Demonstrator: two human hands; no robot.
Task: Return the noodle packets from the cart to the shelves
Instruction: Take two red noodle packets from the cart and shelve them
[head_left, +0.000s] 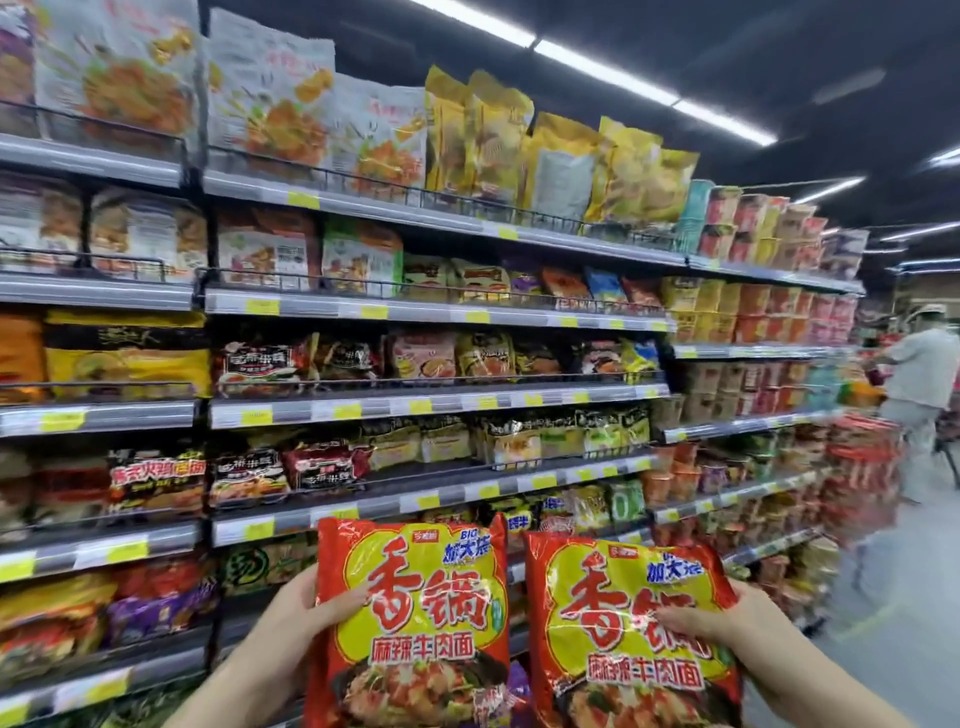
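At the bottom of the frame two red-and-yellow noodle packets stand upright, side by side, faces toward the camera. The left hand grips the left packet by its left edge, thumb across the front, fingers hidden behind. The right hand clasps the right packet by its right edge, thumb laid over the print. The packets' inner edges nearly touch at bottom center; whether they overlap cannot be told.

Just behind them the shelves fill the left and center, tiers packed with noodle bags behind low wire rails, yellow price tags on the edges. The tiers directly behind the packets look full.

At lower right the aisle floor lies open. Far off at the right edge a person stands in the aisle.
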